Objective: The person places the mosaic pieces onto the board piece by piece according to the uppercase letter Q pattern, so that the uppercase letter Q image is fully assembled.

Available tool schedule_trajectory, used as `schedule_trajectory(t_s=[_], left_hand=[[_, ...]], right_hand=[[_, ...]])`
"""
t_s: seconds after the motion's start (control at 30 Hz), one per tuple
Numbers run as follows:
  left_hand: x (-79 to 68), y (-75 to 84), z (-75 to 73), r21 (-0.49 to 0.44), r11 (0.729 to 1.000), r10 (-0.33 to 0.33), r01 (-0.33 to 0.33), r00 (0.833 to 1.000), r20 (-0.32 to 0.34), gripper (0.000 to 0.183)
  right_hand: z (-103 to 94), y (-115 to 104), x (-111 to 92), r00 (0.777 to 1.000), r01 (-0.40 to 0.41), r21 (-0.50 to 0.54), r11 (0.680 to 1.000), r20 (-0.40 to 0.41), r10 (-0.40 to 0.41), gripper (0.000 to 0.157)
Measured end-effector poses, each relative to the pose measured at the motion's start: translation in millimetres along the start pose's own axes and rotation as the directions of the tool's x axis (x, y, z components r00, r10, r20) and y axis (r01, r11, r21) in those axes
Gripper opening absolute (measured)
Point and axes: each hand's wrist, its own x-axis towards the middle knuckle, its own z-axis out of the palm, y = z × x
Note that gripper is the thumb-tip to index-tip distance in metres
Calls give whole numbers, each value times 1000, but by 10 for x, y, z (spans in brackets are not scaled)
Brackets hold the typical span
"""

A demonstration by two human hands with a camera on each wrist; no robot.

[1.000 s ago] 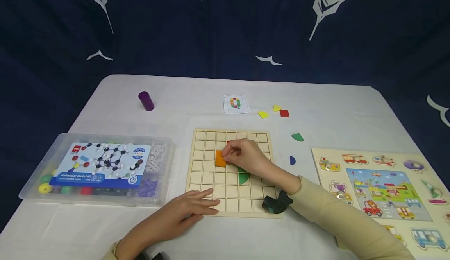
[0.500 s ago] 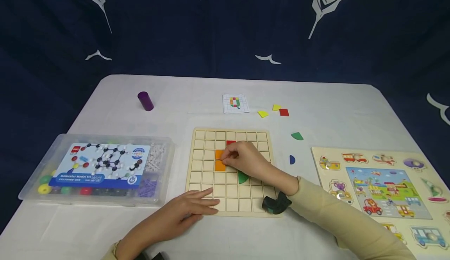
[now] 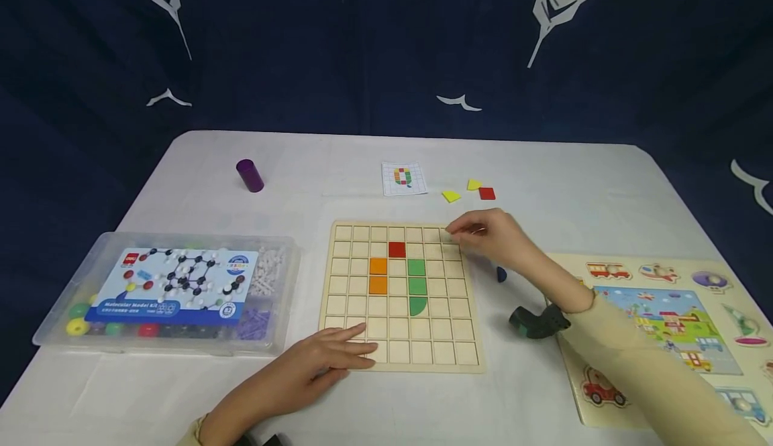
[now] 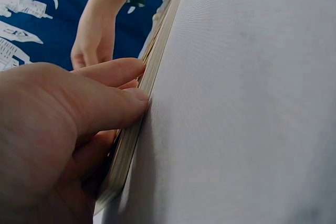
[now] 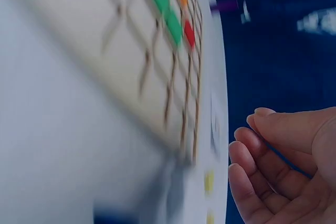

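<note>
In the head view, a wooden grid board (image 3: 447,352) holds a red square tile (image 3: 396,250), two orange square tiles (image 3: 378,267), two green square tiles (image 3: 417,268) and a green quarter-round tile (image 3: 418,306). My left hand (image 3: 314,365) rests its outstretched fingers on the board's near-left corner. The left wrist view shows the thumb (image 4: 115,108) against the board's edge. Above the board's far-right corner is my right hand (image 3: 495,235), fingers loosely bent. Nothing shows between them in the right wrist view. A blue half-round tile (image 3: 502,274) lies beneath that forearm.
Beyond the board lie a pattern card (image 3: 404,178), yellow tiles (image 3: 451,196) and a loose red tile (image 3: 486,194). A purple cylinder (image 3: 250,176) stands far left. A molecular model kit box (image 3: 175,285) sits left, a picture puzzle board (image 3: 664,332) right.
My right hand has left the orange tiles and moved right and away, uncovering the green tiles. It now hides the loose green tile right of the board. My left hand stays put.
</note>
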Motion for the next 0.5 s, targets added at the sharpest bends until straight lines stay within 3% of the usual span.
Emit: schedule_trajectory(t_s=[0.23, 0.5], left_hand=[[-5, -5, 7, 8, 1000, -2, 2, 1000, -2, 41], [-6, -6, 4, 10, 1000, 15, -15, 1000, -11, 42]], right_hand=[[-439, 441, -84, 978, -204, -83, 975, -55, 200, 20], [-534, 673, -119, 963, -267, -157, 951, -27, 267, 25]])
